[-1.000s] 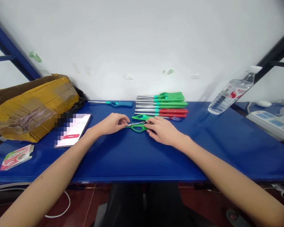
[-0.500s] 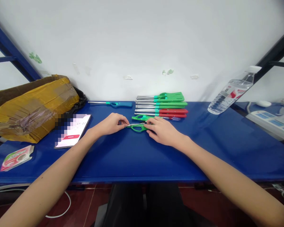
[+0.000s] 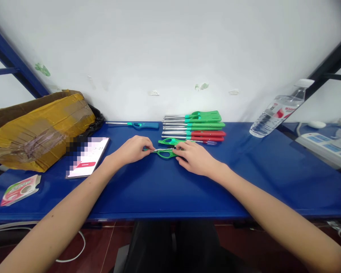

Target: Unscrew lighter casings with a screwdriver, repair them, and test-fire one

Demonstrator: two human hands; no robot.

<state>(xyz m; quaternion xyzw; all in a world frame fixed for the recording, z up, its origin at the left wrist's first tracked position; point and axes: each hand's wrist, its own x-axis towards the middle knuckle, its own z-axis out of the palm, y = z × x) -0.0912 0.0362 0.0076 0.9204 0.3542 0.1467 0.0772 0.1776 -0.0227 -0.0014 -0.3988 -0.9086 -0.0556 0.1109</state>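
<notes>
Low over the middle of the blue table lies an open green lighter casing (image 3: pixel 165 154), with a thin pale strand (image 3: pixel 161 150) running along it. My left hand (image 3: pixel 136 149) pinches at the left end of that strand, by the casing's tip. From the right, my right hand (image 3: pixel 194 156) has its thumb and fingers closed on the casing's handle end and hides most of it. Just behind sits a second green casing piece (image 3: pixel 168 141), partly covered by my right fingers. A screwdriver with a clear purple handle (image 3: pixel 210 143) lies behind my right hand.
Behind my hands is a row of lighters with green handles (image 3: pixel 207 116) and red handles (image 3: pixel 208 134). A blue lighter (image 3: pixel 146 125) lies further left. Phone (image 3: pixel 88 157), taped cardboard box (image 3: pixel 45 132) and torn package piece (image 3: pixel 20 190) are left; a water bottle (image 3: pixel 278 110) and power strip (image 3: pixel 324 146) are right.
My left fingertips have shifted very slightly, still at the left end of the casing. My right hand and everything else on the table are practically unmoved.
</notes>
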